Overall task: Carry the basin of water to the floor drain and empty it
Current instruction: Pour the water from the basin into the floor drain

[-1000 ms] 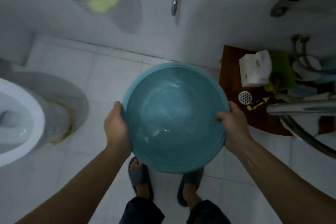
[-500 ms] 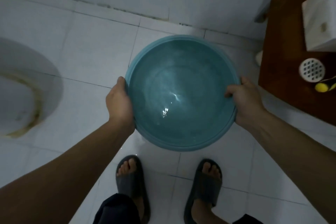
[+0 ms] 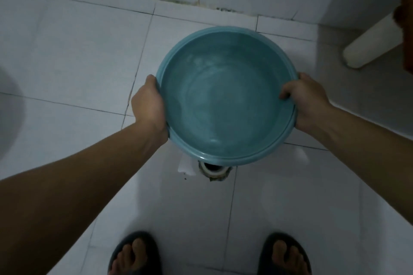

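Basin (image 3: 225, 100), gripped at the rim by both hands (image 3: 148, 105) (image 3: 309, 102), now hangs over the drain (image 3: 214, 171); tip it slowly toward the opening.

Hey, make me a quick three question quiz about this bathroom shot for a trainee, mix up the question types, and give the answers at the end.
1. True or false: the teal basin has already been tipped and emptied.
2. Multiple choice: where does the floor drain show? A) beside the wall; B) just past the basin's near rim, in front of the feet; C) under the left arm.
3. Fill in: the left hand and the right hand each grip the basin's ____.

Key: 1 false, it is held about level with water in it; 2 B; 3 rim.
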A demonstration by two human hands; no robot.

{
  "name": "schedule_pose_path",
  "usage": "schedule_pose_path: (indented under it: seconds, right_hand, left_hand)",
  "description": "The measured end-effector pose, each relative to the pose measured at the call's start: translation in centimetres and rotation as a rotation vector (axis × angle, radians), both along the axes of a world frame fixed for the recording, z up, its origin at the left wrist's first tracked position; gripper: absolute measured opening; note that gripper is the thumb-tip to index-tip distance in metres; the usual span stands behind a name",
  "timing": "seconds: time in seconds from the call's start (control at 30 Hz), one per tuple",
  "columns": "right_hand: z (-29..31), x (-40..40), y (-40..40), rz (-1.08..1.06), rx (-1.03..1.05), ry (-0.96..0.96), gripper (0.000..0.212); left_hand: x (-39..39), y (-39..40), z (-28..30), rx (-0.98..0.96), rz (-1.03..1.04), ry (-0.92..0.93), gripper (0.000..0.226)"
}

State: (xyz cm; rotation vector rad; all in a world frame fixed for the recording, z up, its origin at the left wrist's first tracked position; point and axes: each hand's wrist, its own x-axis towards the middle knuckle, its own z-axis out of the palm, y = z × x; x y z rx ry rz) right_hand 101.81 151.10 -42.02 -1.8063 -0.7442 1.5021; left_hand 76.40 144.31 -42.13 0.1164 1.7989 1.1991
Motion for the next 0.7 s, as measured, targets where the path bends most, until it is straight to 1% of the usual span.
schedule_pose_path:
  seconds: [0.13, 0.27, 0.4, 0.7]
  right_hand:
    - [-2.3, 0.2, 1.2, -0.011, 0.009, -0.007, 0.039]
    - [-3.8, 0.4, 1.8, -0.007, 0.012, -0.040, 0.037]
    - [-4.8, 0.1, 1.9, -0.014, 0.015, -0.014, 0.037]
    - [-6.7, -0.4, 2.2, -0.021, 0.018, 0.014, 0.040]
  left_hand:
    - [0.1, 1.7, -2.2, 0.015, -0.017, 0.006, 0.017]
    - [0.1, 2.7, -3.9, 0.017, -0.009, 0.000, 0.020]
    - [-0.2, 3.3, -5.2, 0.029, -0.031, -0.011, 0.012]
    - [-1.0, 3.6, -7.0, 0.040, -0.028, -0.001, 0.018]
